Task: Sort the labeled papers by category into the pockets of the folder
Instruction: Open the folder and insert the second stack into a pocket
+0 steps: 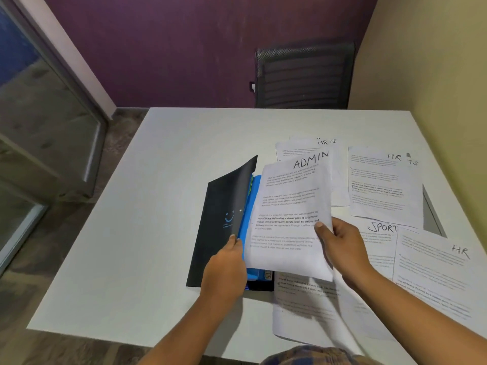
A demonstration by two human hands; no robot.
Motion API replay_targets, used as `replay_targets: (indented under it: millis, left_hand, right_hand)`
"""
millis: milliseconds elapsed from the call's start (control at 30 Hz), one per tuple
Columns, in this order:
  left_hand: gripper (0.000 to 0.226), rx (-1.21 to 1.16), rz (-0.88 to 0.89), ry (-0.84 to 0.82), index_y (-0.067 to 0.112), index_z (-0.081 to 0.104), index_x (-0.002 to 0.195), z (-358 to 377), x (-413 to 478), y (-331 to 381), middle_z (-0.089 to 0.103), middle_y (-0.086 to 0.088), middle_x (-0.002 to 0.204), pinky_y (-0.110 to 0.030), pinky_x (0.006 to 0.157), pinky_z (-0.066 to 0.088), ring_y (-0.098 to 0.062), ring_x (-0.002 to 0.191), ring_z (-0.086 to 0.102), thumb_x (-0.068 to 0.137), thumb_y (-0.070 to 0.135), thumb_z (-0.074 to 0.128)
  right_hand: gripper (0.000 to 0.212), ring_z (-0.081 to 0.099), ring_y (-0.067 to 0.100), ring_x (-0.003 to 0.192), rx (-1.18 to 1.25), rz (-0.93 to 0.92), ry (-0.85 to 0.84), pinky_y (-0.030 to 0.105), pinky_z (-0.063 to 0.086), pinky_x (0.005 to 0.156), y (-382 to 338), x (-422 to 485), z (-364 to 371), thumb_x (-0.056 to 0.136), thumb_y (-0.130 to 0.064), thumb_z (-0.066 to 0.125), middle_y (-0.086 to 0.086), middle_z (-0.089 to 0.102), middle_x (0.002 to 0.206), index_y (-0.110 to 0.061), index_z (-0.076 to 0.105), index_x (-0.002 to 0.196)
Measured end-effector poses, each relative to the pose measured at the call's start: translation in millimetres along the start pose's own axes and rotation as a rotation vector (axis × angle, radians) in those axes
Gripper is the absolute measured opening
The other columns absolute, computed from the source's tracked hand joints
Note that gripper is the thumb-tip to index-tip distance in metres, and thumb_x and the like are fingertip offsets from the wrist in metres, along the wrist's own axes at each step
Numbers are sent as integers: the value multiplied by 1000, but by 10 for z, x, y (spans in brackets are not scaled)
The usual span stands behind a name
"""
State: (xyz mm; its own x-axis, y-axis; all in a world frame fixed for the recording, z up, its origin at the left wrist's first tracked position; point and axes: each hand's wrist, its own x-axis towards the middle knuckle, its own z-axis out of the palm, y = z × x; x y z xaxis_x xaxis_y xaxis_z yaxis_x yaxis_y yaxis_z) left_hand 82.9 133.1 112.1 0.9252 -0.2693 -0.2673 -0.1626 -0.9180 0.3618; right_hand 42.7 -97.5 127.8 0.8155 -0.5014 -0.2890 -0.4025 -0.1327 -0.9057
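A black folder (218, 219) with blue inner pockets (249, 206) lies on the white table (158, 180), its cover lifted. My left hand (226, 270) grips the edge of the cover and a blue divider. My right hand (340, 246) pinches a sheet labeled ADMIN (290, 206) by its right edge, and the sheet's left side lies over the blue pocket. Other labeled sheets lie to the right: HR (382, 185), SPORT (382, 233), another HR (437, 270) and one at the back (303, 146).
An unlabeled-looking sheet (305, 309) lies at the near edge under my right arm. A black mesh chair (305, 75) stands behind the table. A yellow wall runs along the right, and a glass partition (39, 114) stands on the left.
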Motion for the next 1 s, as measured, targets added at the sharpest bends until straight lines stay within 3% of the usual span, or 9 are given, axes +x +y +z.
replay_targets:
  millis: [133,300,500,600,700,867,1000]
  left_hand:
    - [61,-50,-19,10,19,29,153,23,-30,15,37,5,156,-29,100,49,-18,125,56,98,31,53]
    - [53,-77,-42,37,18,32,151,20,31,12,30,2,160,-31,105,44,-23,133,48,100,15,43]
    - [56,-88,-21,46,16,31,152,-30,27,26,31,1,159,-30,103,46,-23,130,52,100,24,50]
    - [57,-119,-42,27,18,29,153,-40,16,39,32,3,158,-28,99,49,-21,127,54,100,26,50]
    - [53,-145,-63,19,20,31,152,-48,22,61,30,4,159,-29,96,51,-21,125,55,101,21,46]
    - [48,-147,-75,25,21,33,150,-23,40,89,36,4,157,-29,94,54,-20,123,55,103,21,41]
    - [51,-157,-95,28,24,30,151,-9,28,92,45,5,149,-27,85,59,-17,117,59,102,29,44]
  right_hand:
    - [23,72,14,82,-109,-53,-40,23,48,62,-15,13,52,100,-22,54,-4,77,92,-18,74,110]
    - [21,73,19,81,34,-4,7,27,50,66,-39,-3,87,100,-18,55,-1,78,89,-15,75,108]
    - [22,63,1,71,-261,-61,-3,12,36,51,-25,34,122,100,-22,54,-11,71,81,-19,74,108]
    - [16,64,4,73,-296,-84,-29,16,40,53,-69,20,148,100,-22,54,-22,65,76,-27,70,99]
    - [15,64,1,73,-321,-123,-89,19,43,56,-130,-4,239,99,-24,55,-21,67,78,-30,68,102]
    - [16,61,-3,72,-363,-158,-180,7,37,51,-235,13,414,98,-25,57,-17,68,80,-26,69,108]
    - [22,60,-2,69,-391,-187,-213,6,38,48,-360,-19,480,97,-25,57,-15,66,78,-17,71,113]
